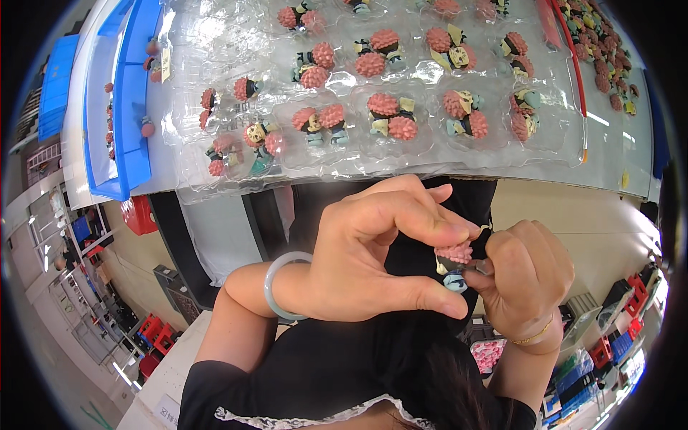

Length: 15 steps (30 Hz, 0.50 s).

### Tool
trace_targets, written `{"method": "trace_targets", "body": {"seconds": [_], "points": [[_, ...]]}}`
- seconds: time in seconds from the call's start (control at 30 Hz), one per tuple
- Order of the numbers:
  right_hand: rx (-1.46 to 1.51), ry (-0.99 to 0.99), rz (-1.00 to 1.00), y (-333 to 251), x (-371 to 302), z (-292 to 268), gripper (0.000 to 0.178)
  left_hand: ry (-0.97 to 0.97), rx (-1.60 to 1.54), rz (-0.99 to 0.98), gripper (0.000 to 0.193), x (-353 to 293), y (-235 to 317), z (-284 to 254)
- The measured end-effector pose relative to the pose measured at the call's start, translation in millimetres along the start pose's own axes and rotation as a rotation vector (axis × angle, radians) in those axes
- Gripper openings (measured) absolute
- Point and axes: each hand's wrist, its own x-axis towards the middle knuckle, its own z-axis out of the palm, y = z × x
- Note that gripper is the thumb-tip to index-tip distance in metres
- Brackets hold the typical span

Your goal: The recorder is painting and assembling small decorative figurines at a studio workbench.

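Observation:
A small figurine [453, 254] with bumpy pink hair, a dark middle and a pale-blue lower part is held in front of my chest. My left hand [380, 240] pinches it between thumb and fingers, its top under the fingertips. Close against its right side is my right hand [529, 276], curled into a fist. A thin greyish tip shows between the right thumb and forefinger, touching or almost touching the figurine; what it belongs to is hidden. Beyond both hands, clear plastic blister trays [236, 54] hold many similar pink-haired figurines [392, 127], mostly grouped in their hollows.
A blue bin [132, 154] stands at the table's left with a few figurines beside it. A red strip [571, 54] runs along the trays' right side. Past it lies a heap of pink and yellow pieces [605, 61]. Red stools [154, 333] stand on the floor.

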Motion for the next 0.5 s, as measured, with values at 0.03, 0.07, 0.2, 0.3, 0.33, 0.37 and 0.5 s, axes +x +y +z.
{"method": "trace_targets", "body": {"seconds": [0.03, 0.07, 0.2, 0.3, 0.33, 0.37, 0.5], "points": [[0.001, -0.002, 0.0, 0.1, 0.1, 0.3, 0.03, 0.005, -0.007, 0.005, 0.052, 0.5, -0.3, 0.2], [0.001, -0.003, -0.002, 0.3, -0.3, 0.4, 0.03, 0.008, -0.013, 0.013, 0.051, 0.8, -0.5, 0.5], [-0.012, 0.0, -0.044, 2.3, -1.7, 0.3, 0.029, -0.004, 0.004, 0.019, 0.051, 0.4, -1.1, -0.4], [0.0, -0.003, -0.026, 1.9, -1.1, 0.1, 0.03, -0.008, 0.001, 0.009, 0.05, 0.7, -0.9, -0.4], [0.0, -0.004, -0.025, 1.6, -1.2, 0.5, 0.03, -0.003, 0.007, 0.011, 0.05, 0.9, -0.7, -0.2], [0.0, 0.0, -0.013, 1.4, -1.2, 1.1, 0.029, 0.002, 0.014, 0.012, 0.05, 1.1, -0.5, -0.1], [-0.034, -0.012, -0.038, 2.3, -2.1, 0.3, 0.03, -0.006, 0.014, 0.002, 0.05, 0.3, -1.0, -1.4]]}}
